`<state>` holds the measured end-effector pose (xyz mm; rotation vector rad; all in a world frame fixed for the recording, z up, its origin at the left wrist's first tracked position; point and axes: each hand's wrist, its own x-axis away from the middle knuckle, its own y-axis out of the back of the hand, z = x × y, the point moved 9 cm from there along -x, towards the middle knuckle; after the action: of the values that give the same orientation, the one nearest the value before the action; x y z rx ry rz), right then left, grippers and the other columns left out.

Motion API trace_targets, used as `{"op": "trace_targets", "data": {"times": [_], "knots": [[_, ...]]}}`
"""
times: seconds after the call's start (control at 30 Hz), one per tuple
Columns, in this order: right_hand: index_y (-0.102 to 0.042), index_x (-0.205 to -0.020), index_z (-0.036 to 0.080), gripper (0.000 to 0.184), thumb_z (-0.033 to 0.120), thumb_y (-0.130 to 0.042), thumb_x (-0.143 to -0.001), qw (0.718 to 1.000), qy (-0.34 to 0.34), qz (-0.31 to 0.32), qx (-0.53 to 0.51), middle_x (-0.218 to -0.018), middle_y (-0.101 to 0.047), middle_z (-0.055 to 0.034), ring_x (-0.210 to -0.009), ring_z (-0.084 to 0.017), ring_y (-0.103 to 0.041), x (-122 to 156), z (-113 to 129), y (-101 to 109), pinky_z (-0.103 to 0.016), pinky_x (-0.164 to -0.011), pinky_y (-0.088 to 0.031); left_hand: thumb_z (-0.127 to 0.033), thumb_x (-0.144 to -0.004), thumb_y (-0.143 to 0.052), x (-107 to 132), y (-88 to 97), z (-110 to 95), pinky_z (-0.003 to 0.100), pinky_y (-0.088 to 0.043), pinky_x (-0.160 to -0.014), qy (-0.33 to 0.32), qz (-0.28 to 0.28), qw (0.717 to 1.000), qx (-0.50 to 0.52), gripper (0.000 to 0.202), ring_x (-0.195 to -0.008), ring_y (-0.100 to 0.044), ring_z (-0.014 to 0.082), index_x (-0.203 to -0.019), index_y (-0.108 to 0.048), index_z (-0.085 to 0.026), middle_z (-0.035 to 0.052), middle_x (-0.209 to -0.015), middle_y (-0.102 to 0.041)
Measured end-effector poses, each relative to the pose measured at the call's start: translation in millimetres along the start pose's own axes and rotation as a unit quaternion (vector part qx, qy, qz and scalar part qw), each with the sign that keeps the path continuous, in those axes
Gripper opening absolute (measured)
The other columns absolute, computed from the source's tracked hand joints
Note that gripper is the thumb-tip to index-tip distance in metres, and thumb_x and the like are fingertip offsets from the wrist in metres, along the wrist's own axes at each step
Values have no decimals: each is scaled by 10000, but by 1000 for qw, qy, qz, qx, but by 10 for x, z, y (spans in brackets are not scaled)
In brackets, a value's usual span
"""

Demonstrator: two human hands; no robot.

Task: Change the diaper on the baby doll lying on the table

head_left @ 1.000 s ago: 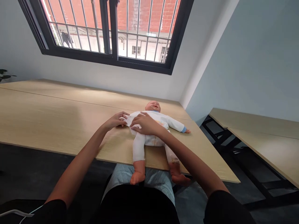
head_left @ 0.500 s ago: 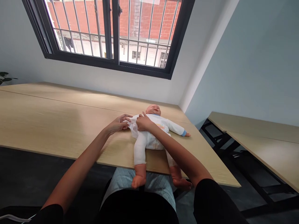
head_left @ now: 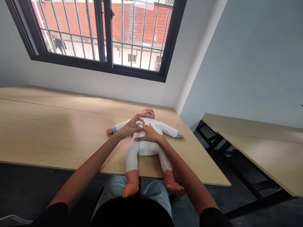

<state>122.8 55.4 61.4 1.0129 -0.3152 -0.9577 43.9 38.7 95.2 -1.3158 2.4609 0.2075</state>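
Note:
A baby doll (head_left: pixel 148 113) lies on its back on the tabletop, wearing a white top with blue cuffs (head_left: pixel 169 129). Around its hips and belly is a white diaper (head_left: pixel 148 148) with a coloured print at the front. My left hand (head_left: pixel 132 127) reaches in from the doll's side, fingers curled and pinching at the diaper's upper edge. My right hand (head_left: pixel 148 133) is over the diaper front, fingers bent onto its waist and thumb lower down. Both hands nearly meet there, hiding the pinched part. The doll's feet (head_left: pixel 131 184) hang past the table edge.
The light wooden table (head_left: pixel 47 132) runs along the wall under a barred window (head_left: pixel 104 34). Another wooden table (head_left: pixel 255 138) stands to the right on dark legs, beyond a gap. My lap (head_left: pixel 146 192) is under the near table edge.
My left hand has moved from the doll's side onto the belly, and the loose white diaper flap is no longer visible there. My right hand has turned and lowered. The view has shifted slightly right.

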Motion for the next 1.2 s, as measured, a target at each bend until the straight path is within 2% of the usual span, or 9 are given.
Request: {"op": "trace_targets", "data": {"times": [0.1, 0.3, 0.37, 0.53, 0.6, 0.73, 0.97, 1.1, 1.2], "knots": [[-634, -1121, 213, 533, 448, -826, -683, 999, 2, -33, -10, -1303, -582, -90, -1307, -303, -467, -2, -23, -63, -630, -1179, -32, -155, -656, -730, -67, -205, 77, 223, -474, -645, -2, 19, 999, -45, 552, -834, -596, 151, -1174, -567, -253, 5, -973, -553], [-612, -1021, 204, 452, 317, -830, -642, 994, 15, -51, -98, -1159, -642, -53, -1137, -266, -586, 42, -72, 13, -585, -1204, -10, -202, -678, -744, -104, -265, 280, 213, -468, -630, -3, 17, 998, -57, 576, -742, -593, 121, -1206, -521, -258, 2, -954, -582], [-627, -1058, 203, 473, 305, -827, -642, 989, 23, -54, -136, -1206, -638, -66, -1171, -275, -578, 81, -79, 50, -571, -1213, -17, -195, -688, -756, -90, -243, 306, 202, -465, -622, -3, 11, 999, -42, 626, -696, -582, 89, -1251, -489, -260, 5, -1003, -570], [-630, -1257, 206, 522, 380, -748, -779, 972, 58, -62, -218, -1424, -527, -82, -1340, -271, -471, 207, -90, 195, -452, -1169, -318, -205, -764, -713, -20, -83, 290, 236, -520, -723, -11, -48, 999, 11, 558, -742, -625, 72, -1266, -479, -268, 22, -1153, -516], [-620, -1291, 214, 497, 394, -699, -834, 970, 74, -64, -221, -1424, -533, -62, -1355, -252, -456, 257, -90, 262, -412, -1143, -363, -192, -793, -666, 2, -16, 297, 275, -540, -781, -5, -74, 997, 22, 507, -778, -649, 86, -1258, -485, -280, 13, -1162, -513], [-615, -1300, 182, 480, 352, -657, -854, 974, 55, -72, -209, -1369, -583, -78, -1321, -258, -490, 316, -155, 348, -427, -1098, -409, -208, -815, -643, 6, -3, 315, 364, -547, -866, 6, -73, 996, 51, 448, -858, -680, 134, -1234, -493, -264, 22, -1166, -532], [-648, -1228, 178, 461, 234, -638, -770, 950, 3, -98, -296, -1328, -609, -88, -1269, -248, -538, 307, -299, 367, -429, -1083, -431, -278, -828, -673, 2, 3, 308, 374, -538, -862, 14, -66, 995, 72, 419, -886, -714, 189, -1209, -506, -223, 40, -1130, -552], [-627, -1237, 179, 479, 303, -679, -777, 924, -25, -178, -339, -1313, -612, -115, -1243, -245, -560, 296, -435, 393, -423, -1052, -472, -288, -828, -674, -9, 36, 340, 384, -536, -862, 24, -68, 995, 73, 392, -871, -712, 183, -1177, -512, -217, 39, -1108, -552], [-597, -1272, 191, 564, 342, -754, -753, 926, -18, -171, -335, -1380, -563, -112, -1281, -240, -532, 271, -433, 345, -417, -1092, -441, -272, -819, -675, -12, 50, 378, 366, -540, -863, 32, -73, 995, 61, 390, -848, -690, 148, -1172, -517, -221, 33, -1109, -553]]}}
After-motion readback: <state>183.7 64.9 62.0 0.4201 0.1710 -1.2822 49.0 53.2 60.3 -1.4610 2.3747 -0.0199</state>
